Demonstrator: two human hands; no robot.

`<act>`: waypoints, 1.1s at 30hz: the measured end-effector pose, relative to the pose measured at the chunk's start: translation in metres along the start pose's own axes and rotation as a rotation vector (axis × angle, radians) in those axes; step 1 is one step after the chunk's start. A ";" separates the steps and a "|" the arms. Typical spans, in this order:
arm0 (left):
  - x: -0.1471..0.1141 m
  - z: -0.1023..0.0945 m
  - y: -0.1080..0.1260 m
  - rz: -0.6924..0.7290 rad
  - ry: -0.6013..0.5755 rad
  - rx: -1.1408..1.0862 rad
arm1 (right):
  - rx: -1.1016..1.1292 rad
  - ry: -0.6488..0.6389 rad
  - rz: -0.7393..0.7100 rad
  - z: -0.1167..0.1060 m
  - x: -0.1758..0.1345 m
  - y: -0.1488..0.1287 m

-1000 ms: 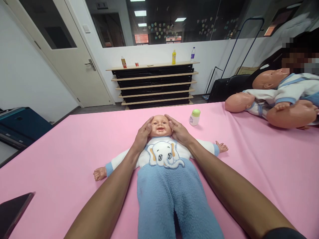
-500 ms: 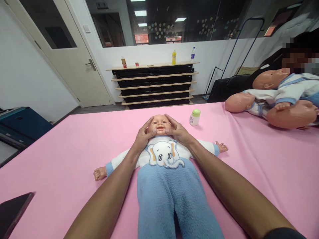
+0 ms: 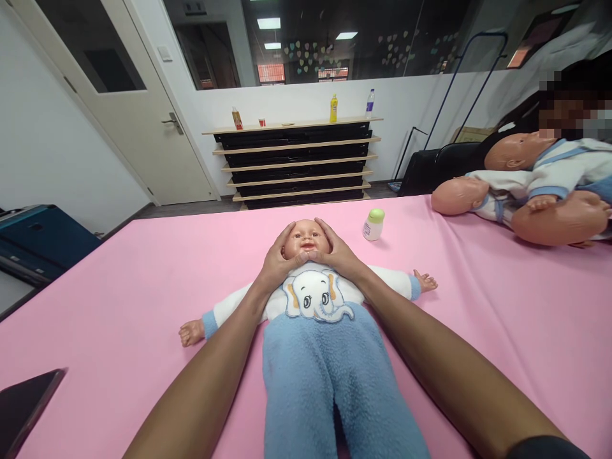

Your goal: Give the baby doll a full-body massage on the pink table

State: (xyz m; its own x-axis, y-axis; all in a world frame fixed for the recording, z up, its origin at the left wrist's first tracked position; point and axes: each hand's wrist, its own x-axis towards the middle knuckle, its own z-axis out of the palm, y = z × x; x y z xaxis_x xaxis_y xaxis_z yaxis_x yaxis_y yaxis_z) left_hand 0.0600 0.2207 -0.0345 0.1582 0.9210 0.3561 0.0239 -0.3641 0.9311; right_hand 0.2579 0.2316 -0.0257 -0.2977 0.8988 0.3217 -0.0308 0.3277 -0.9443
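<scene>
A baby doll (image 3: 325,363) lies on its back with its head at the far end and its arms spread wide. It wears a white top with an elephant face and fuzzy blue trousers. My left hand (image 3: 281,258) cups one side of its head, fingers along the cheek and temple. On the other side, my right hand (image 3: 338,252) is curved around the head in the same way. Both thumbs meet at the chin, just under the mouth. To the right of the head stands a small white bottle (image 3: 373,226) with a green cap.
Pink cloth (image 3: 143,287) covers the table. A dark phone (image 3: 29,408) lies at the near left. Several more dolls (image 3: 564,217) are piled at the right, near a person partly in view. Behind the table, a shelf unit (image 3: 296,153) carries bottles along the wall.
My thumbs have slid down and inward from beside the doll's mouth to meet at its chin. The fingers stay along the sides of the head.
</scene>
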 end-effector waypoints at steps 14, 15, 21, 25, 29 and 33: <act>0.005 -0.002 -0.004 -0.043 -0.023 -0.157 | 0.580 -0.093 0.165 0.002 0.004 0.006; 0.005 -0.001 -0.005 -0.039 -0.010 -0.159 | 0.577 -0.079 0.156 0.003 0.005 0.007; 0.002 0.000 -0.004 0.007 -0.002 -0.019 | 0.204 -0.023 0.057 0.002 0.002 0.005; 0.001 0.000 -0.001 0.000 -0.022 -0.025 | 0.123 -0.036 0.042 -0.001 -0.001 0.000; 0.002 -0.001 -0.001 -0.021 -0.058 -0.134 | 0.339 -0.078 0.110 -0.001 0.001 0.002; 0.004 -0.002 -0.002 -0.025 -0.060 -0.140 | 0.558 -0.106 0.164 -0.001 0.001 0.002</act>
State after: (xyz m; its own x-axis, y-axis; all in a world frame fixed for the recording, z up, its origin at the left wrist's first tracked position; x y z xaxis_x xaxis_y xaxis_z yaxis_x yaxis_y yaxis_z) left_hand 0.0588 0.2250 -0.0352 0.2180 0.9181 0.3311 -0.1090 -0.3143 0.9431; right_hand 0.2583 0.2340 -0.0275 -0.4339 0.8813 0.1871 -0.4651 -0.0412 -0.8843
